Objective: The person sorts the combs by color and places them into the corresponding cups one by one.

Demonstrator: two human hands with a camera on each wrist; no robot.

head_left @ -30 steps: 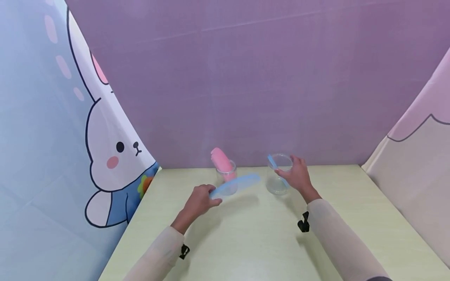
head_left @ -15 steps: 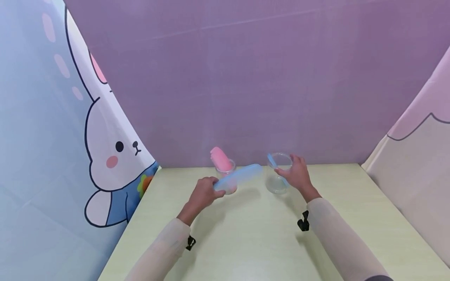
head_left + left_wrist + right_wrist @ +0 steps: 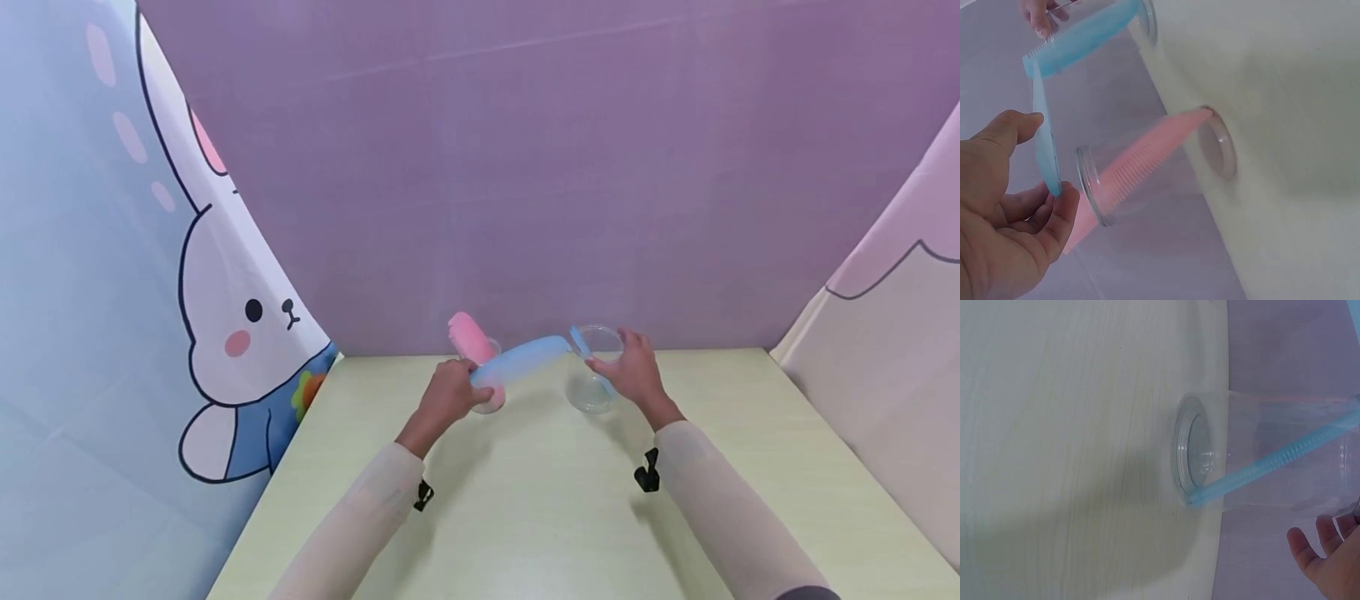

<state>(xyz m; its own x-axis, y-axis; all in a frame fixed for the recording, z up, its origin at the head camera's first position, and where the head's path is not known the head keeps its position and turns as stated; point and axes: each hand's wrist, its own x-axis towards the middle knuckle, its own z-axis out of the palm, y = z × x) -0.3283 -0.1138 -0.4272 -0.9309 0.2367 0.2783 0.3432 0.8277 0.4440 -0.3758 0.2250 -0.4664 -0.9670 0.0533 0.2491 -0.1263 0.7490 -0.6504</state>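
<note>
My left hand [image 3: 448,395] pinches one end of a light blue comb [image 3: 521,360] between thumb and fingers. The comb's far end is at the rim of a clear jar [image 3: 1192,447] on the right; whether they touch I cannot tell. Around the upper side of that jar, my right hand [image 3: 634,371] holds it by the rim. Inside it leans another blue comb [image 3: 1272,461], its lower end on the jar's bottom. A pink comb [image 3: 1147,156] leans in a second clear jar [image 3: 1217,150], partly hidden in the head view behind the left hand's comb.
Both jars stand near the back edge of a pale wood-look table [image 3: 540,508]. A purple cloth wall [image 3: 525,183] rises right behind them. Printed cloth panels close off the left, with a rabbit [image 3: 240,317], and the right.
My left hand has moved up and to the right with the blue comb, bringing its far end to the right jar's rim. The right hand and both jars have stayed put.
</note>
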